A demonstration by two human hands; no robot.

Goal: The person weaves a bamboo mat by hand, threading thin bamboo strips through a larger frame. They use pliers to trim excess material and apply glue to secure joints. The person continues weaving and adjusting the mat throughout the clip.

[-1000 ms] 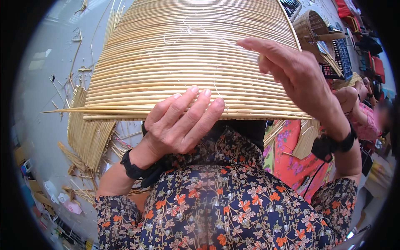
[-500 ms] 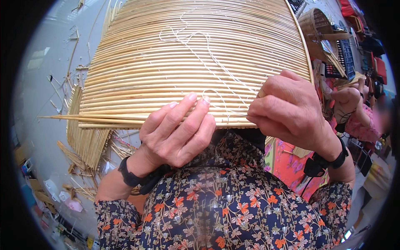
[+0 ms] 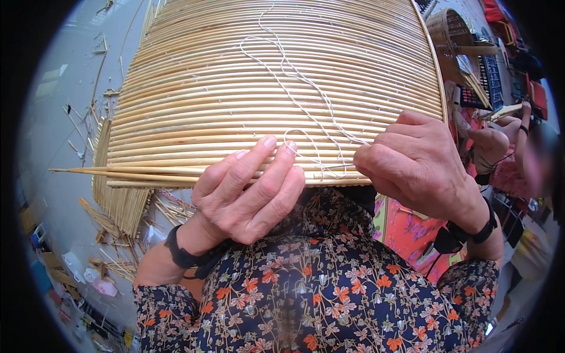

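Observation:
A wide panel of slender straw-coloured reeds [image 3: 194,112], stitched side by side in rows, lies in front of me. At its near edge my left hand [image 3: 250,191] rests with fingers laid over the reeds; its thumb is hidden below the rim. White thread [image 3: 306,105] trails across the panel in long strands. A small loop of it curls by my left fingertips. My right hand [image 3: 415,167] is closed in a pinch on the thread, over the near edge. Whether a needle is in that pinch cannot be seen.
Pointed reed ends [image 3: 67,170] jut out past the left side. A smaller reed panel [image 3: 132,209] and loose offcuts lie on the floor at left. At right are a woven basket [image 3: 441,35], a blue crate [image 3: 493,76] and another person's arm [image 3: 491,144].
My right hand has moved slightly right and down. The thread strands on the panel have shifted right and straightened. My left hand stays nearly in place.

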